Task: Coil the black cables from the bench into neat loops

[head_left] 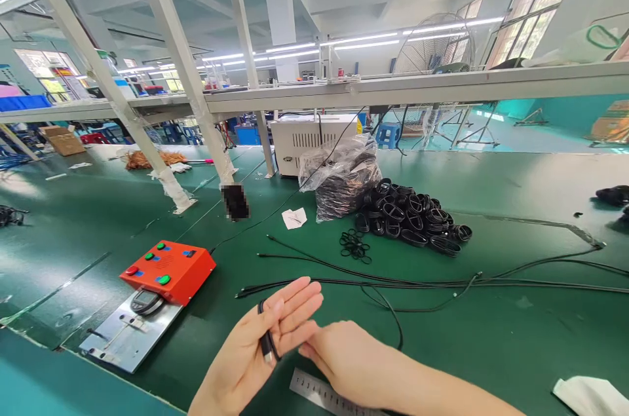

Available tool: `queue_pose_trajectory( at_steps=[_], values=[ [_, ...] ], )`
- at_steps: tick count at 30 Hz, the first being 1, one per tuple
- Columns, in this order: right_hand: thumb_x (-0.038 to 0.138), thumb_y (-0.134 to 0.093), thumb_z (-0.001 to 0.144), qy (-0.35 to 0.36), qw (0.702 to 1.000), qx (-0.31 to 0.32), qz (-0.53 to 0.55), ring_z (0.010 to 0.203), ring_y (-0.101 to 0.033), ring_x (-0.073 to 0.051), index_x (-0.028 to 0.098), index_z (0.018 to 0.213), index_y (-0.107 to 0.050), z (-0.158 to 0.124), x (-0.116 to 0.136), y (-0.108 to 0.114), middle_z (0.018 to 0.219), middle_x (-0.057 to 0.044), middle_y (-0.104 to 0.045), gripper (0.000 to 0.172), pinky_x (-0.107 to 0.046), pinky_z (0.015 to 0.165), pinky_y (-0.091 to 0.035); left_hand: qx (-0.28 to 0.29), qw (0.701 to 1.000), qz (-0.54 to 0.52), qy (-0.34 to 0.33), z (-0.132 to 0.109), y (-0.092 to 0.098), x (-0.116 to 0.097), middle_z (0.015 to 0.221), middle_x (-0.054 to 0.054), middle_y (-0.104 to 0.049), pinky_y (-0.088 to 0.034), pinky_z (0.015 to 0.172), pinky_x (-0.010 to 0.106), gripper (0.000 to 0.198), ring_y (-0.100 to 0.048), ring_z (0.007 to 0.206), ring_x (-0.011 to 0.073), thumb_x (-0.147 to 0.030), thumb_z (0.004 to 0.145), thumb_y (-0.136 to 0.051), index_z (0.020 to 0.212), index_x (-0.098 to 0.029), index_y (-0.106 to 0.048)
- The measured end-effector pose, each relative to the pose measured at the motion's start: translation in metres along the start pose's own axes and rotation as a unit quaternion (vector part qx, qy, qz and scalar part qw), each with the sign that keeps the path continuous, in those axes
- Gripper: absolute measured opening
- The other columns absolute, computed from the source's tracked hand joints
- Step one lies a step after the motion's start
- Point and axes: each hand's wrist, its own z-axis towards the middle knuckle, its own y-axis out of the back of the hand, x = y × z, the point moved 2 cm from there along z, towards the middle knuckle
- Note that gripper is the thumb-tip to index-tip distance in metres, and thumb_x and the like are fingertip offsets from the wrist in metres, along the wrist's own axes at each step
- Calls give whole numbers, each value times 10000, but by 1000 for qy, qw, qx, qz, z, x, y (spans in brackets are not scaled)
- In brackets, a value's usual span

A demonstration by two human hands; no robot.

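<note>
My left hand (265, 340) is turned palm up, its fingers stretched out together. A black USB cable (266, 342) lies looped around it, the metal-tipped plug resting in the palm under the thumb. My right hand (339, 354) meets the left fingertips, back upward and fingers curled; what it grips is hidden. One black strand (397, 324) curves down behind my right wrist. Beneath the hands, a steel ruler (319, 393) lies partly covered by my right arm. Just beyond them, several long black cables (344, 282) run across the green table (491, 350).
An orange button box (170, 265) with a metal plate (132, 331) stands at left. Coiled cables (413, 216) are heaped beside a plastic bag (339, 180). Black rings (354, 245), a paper scrap (295, 218) and a white cloth (590, 396) lie around. White posts (187, 69) rise behind.
</note>
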Motion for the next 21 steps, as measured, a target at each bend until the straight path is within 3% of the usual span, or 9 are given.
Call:
queue_pose_trajectory(
  at_steps=[4,9,12,14,16,18,21],
  values=[
    [262,-526,915,7,972,4,-234,462,-612,-189,178,906,-514,-14,14,-14,650,-5,-656,86,-271,425,-284,-50,999,-16,-6,8,13,9,1327,178,-626,-403,1109,376,350,-500,1310,285,-126,955,-430,1216,-60,-653],
    [220,-604,822,53,950,-12,-307,412,-572,-159,189,807,-471,-17,23,-20,630,11,-619,138,-290,389,-244,-100,994,-29,-15,10,20,20,1250,173,-685,-272,1178,481,326,-512,1300,304,-90,905,-494,1171,-57,-679],
    [147,-633,738,83,946,-6,-313,445,-561,-154,186,772,-480,-22,26,-11,637,7,-599,161,-292,394,-211,-135,990,-22,-16,9,18,22,1212,173,-708,-315,1156,481,280,-565,1250,308,-106,908,-514,1093,-62,-719],
    [128,-608,773,122,946,-25,-300,531,-583,-163,181,764,-507,-23,26,3,689,-11,-617,115,-291,425,-226,-141,990,-4,-1,9,14,25,1208,160,-713,-369,1124,447,262,-601,1211,289,-139,924,-520,1066,-84,-733],
    [160,-578,858,164,949,-62,-263,659,-605,-168,185,795,-554,-19,22,21,771,-19,-642,71,-289,488,-280,-128,991,19,13,7,9,29,1151,126,-745,-409,1092,409,243,-660,1124,250,-166,932,-533,1026,-124,-752],
    [277,-554,933,199,952,-93,-213,739,-596,-161,195,820,-593,-10,13,40,803,-16,-644,145,-288,580,-336,-110,993,32,23,4,4,32,996,94,-790,-438,1063,413,228,-715,990,222,-177,929,-549,929,-145,-775],
    [308,-600,916,228,962,-89,-120,772,-578,-140,192,834,-629,7,-4,57,788,-7,-630,145,-271,713,-387,-65,995,40,56,-2,1,34,942,120,-793,-485,1001,475,280,-715,988,270,-256,942,-530,913,-127,-777]
  ],
)
